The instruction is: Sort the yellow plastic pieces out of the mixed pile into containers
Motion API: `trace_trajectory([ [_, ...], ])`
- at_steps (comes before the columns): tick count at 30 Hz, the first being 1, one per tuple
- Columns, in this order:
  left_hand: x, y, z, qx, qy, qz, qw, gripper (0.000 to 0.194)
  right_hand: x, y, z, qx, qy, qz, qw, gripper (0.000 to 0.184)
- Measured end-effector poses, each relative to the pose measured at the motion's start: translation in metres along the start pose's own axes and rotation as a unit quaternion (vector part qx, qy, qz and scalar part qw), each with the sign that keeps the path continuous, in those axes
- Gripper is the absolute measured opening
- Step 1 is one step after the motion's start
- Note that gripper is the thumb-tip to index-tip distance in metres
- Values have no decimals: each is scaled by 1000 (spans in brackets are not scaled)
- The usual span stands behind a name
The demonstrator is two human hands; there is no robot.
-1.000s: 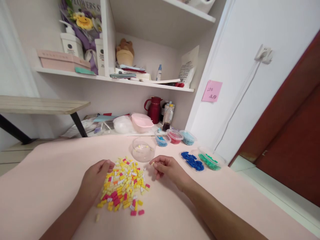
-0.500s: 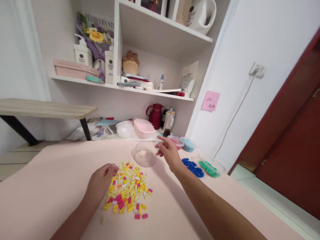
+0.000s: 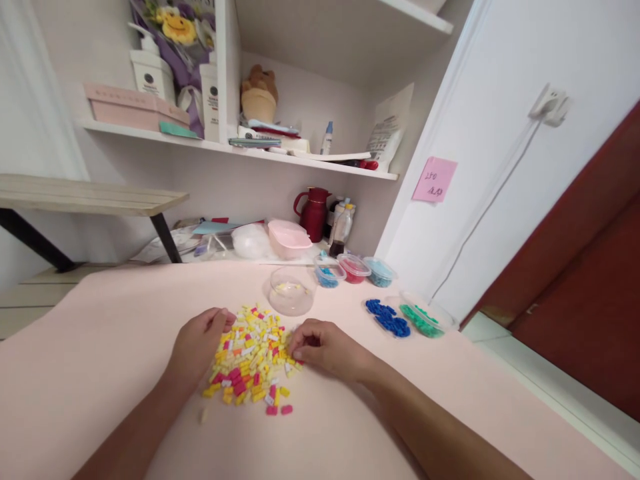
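A loose pile of small building bricks (image 3: 250,357), mostly yellow with some pink, white and orange ones, lies on the pink tabletop. My left hand (image 3: 200,340) rests at the pile's left edge, fingers curled and thumb against them; whatever they hold, if anything, is hidden. At the right edge of the heap is my right hand (image 3: 327,350), its fingertips bent together low over the bricks. I cannot make out a brick between them. Just behind the pile stands a round clear container (image 3: 291,307) with a few pale yellow bricks inside.
Blue bricks (image 3: 387,319) lie loose at the right, beside a clear tub of green bricks (image 3: 420,321). Three small tubs, including one of red bricks (image 3: 354,270), stand at the back. Behind them are a dark red jug (image 3: 313,217) and a pink bowl (image 3: 289,240).
My right hand has come down and towards me, from beside the clear container to the pile's right edge, its fingers now curled in. My left hand stays by the pile.
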State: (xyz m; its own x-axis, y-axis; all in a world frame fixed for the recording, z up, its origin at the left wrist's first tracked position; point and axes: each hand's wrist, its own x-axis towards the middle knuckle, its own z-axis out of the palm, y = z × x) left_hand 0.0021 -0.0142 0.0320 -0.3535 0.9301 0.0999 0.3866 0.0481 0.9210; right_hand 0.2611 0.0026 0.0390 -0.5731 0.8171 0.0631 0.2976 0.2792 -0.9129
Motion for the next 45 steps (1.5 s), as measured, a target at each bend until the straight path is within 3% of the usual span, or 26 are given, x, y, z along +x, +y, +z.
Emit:
trace_trajectory([
  [9,-1,2,-1,29,0,2,1000,32,-11,-4,-22,-75,-85,-7,994,21],
  [18,-1,4,0,30,6,3,1000,31,-17,-14,-24,-194,-87,-39,976,22],
  [22,0,2,1,31,7,3,999,32,-18,-11,-26,-193,-79,-40,977,30],
  [37,-2,5,1,26,5,-4,1000,31,-11,0,-20,-192,-58,-91,976,28],
  [45,-1,3,1,52,-6,-1,999,32,-11,-6,-16,-226,-51,-137,963,14],
])
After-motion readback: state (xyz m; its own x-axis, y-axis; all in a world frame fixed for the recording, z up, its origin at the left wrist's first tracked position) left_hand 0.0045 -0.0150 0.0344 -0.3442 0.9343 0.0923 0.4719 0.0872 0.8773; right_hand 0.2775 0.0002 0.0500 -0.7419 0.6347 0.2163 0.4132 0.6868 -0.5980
